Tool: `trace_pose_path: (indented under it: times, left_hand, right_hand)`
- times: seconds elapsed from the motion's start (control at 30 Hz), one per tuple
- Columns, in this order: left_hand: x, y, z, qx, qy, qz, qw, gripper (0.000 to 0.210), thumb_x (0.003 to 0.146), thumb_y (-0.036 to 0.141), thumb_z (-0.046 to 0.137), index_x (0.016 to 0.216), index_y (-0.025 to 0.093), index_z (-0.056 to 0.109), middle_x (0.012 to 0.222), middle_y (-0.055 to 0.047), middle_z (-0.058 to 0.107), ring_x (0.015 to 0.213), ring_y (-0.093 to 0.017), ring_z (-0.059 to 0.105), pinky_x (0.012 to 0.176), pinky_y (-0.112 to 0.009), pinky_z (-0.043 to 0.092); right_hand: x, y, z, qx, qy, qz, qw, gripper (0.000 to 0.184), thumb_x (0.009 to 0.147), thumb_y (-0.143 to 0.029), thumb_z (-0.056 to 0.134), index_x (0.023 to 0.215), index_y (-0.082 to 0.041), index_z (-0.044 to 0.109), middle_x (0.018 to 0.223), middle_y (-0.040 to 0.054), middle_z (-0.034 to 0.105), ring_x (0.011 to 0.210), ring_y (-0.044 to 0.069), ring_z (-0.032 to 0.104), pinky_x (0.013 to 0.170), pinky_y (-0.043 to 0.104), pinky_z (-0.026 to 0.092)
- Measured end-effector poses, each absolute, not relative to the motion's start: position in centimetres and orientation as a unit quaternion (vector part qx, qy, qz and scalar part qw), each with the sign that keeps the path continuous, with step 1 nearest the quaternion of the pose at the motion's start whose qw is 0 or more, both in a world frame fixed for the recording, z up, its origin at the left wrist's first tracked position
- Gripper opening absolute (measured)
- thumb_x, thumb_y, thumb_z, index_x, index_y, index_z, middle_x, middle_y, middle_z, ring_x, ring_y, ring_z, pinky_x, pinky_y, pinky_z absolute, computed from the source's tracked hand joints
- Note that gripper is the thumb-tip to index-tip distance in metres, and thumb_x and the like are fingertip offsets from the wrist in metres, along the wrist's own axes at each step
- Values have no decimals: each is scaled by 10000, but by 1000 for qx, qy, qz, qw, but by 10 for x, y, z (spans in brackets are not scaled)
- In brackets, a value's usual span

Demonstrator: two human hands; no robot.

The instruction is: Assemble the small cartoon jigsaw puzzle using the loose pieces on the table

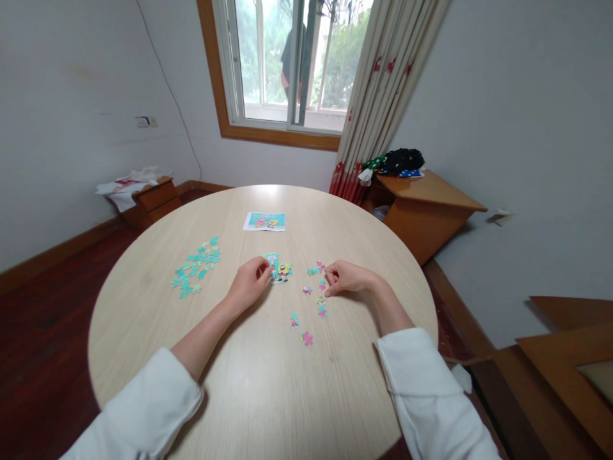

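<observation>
A small, partly joined jigsaw puzzle [283,271] with cartoon figures lies near the middle of the round table. My left hand [249,280] is closed at its left side, thumb and fingertips pinched on the puzzle's edge, which they partly cover. To the right, my right hand [350,278] rests low with curled fingers, a gap between thumb and forefinger, beside a loose jigsaw piece [322,285]. Around it lie several pink and turquoise pieces, among them a white-and-pink piece [307,291]. Closer to me are a turquoise piece [294,320] and a pink piece [307,338].
A spread of turquoise jigsaw pieces [197,267] lies on the left of the table [249,396]. Beyond the puzzle is a picture sheet [265,222]. Behind the table stand a wooden desk [426,204] topped with cloths, and a low cabinet [157,201]. A person shows outside the window.
</observation>
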State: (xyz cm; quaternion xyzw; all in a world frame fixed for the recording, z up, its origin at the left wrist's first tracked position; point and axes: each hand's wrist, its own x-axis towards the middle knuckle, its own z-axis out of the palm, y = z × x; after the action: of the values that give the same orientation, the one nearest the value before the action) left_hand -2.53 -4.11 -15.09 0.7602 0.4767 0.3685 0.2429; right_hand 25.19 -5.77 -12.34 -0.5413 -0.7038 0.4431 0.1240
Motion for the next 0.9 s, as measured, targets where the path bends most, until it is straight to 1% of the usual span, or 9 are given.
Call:
trace_pose_path:
  times: [0.07,0.2,0.33,0.4,0.47,0.57,0.7,0.9]
  left_hand:
    - [-23,-45,-149,770,460,365,248,211,849,348,469,743,182,544,671,1,549,617,-143,473,618,-275,362]
    - [-22,-47,-147,775,456,367,239,258,877,352,418,726,181,538,663,2,535,622,-144,472,625,-277,357]
    - [-26,-42,-149,760,474,382,227,261,876,341,415,702,186,532,645,9,535,618,-144,477,623,-273,352]
    - [-27,-40,-150,754,482,387,224,258,874,337,414,701,188,534,650,10,548,620,-143,483,624,-270,356]
    - [-28,-38,-151,749,489,388,223,255,872,337,413,703,190,533,659,7,561,626,-145,492,630,-270,364]
    - [-27,-38,-150,747,496,384,222,253,871,335,404,705,193,531,671,2,577,637,-150,504,643,-272,375]
    - [-27,-40,-150,745,498,384,222,241,863,329,410,703,192,527,659,4,570,633,-149,503,630,-269,368]
    - [-28,-39,-150,747,493,387,223,239,854,323,403,693,192,522,654,4,568,626,-148,496,630,-269,365]
  right_hand:
    - [251,-58,-125,-546,-699,442,135,399,545,-306,754,502,-197,373,453,-107,349,483,51,305,490,243,200]
    - [248,-60,-125,-516,-699,473,146,384,549,-321,763,534,-192,402,481,-109,349,490,52,311,496,237,229]
    - [243,-61,-122,-495,-732,460,92,247,550,-258,781,642,-166,571,506,-114,318,486,55,300,498,239,236]
    - [240,-61,-120,-495,-745,442,67,210,568,-219,778,701,-160,626,517,-104,345,488,60,318,499,243,239]
    - [237,-61,-119,-499,-750,430,54,186,591,-194,773,725,-163,647,526,-90,382,495,67,342,506,245,253]
    - [233,-62,-119,-511,-748,419,64,146,625,-165,759,734,-168,663,541,-74,416,516,77,372,526,248,280]
    - [229,-63,-121,-525,-738,412,96,90,644,-124,734,705,-163,680,545,-64,426,537,84,392,552,252,299]
    - [228,-62,-123,-523,-738,412,109,65,643,-136,740,695,-155,706,550,-58,435,548,83,398,557,252,295]
